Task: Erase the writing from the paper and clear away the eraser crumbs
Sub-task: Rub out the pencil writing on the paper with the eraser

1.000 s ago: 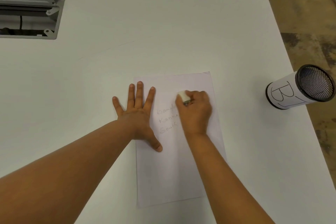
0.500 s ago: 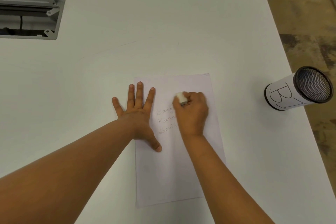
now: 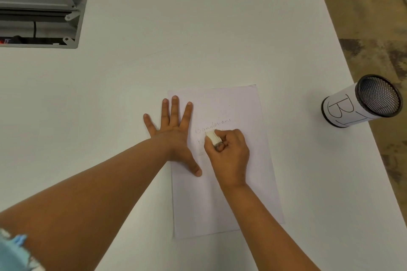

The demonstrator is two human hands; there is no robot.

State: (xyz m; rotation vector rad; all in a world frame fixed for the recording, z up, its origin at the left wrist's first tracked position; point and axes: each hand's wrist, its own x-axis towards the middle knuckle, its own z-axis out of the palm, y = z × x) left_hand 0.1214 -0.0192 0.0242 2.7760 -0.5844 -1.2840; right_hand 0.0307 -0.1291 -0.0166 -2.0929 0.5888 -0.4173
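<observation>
a sheet of paper (image 3: 222,182) lies on a white table (image 3: 198,28). the left hand (image 3: 174,136), fingers straight and spread, presses its nine o'clock edge. the right hand (image 3: 231,154) pinches a white eraser (image 3: 213,138) against faint pencil writing (image 3: 213,126). a mesh cup (image 3: 361,104) stands at three o'clock.

Left hand (image 3: 174,136) lies flat, fingers spread (thumb out); right hand (image 3: 230,154) curled, pinching an eraser (image 3: 213,137)

Faint pencilled word on the paper (image 3: 222,182) (unclear, perhaps "Wanderians"); "B" on the mesh cup's label (image 3: 340,110)
</observation>
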